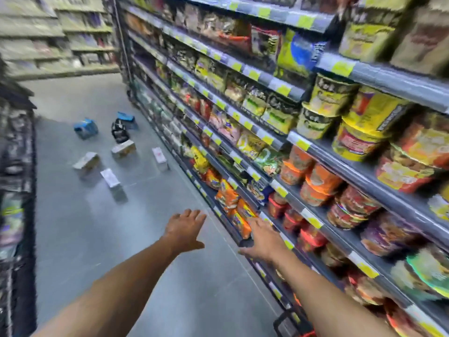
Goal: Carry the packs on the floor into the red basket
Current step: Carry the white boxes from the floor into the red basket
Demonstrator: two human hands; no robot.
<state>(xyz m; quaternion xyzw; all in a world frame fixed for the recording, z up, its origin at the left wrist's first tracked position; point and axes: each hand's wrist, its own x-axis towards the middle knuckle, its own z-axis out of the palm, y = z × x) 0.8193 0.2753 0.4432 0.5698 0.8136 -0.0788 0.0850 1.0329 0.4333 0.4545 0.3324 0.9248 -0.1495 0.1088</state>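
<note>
We note both arms extended forward. The left hand and right hand hold nothing, fingers straight and spread apart. The packs lie scattered on the floor well ahead, near the shelf. A corner of the red basket shows at the bottom edge, beside the right forearm.

On our right we see a long shelving unit running down the aisle, its grey rails lined with yellow price tags. Tubs of bowl noodles in orange, red and yellow fill the near bays, and soft orange packets sit lower, further along. A grey floor stretches ahead. We make out blurred far shelves at the end and a dark rack on our left.
</note>
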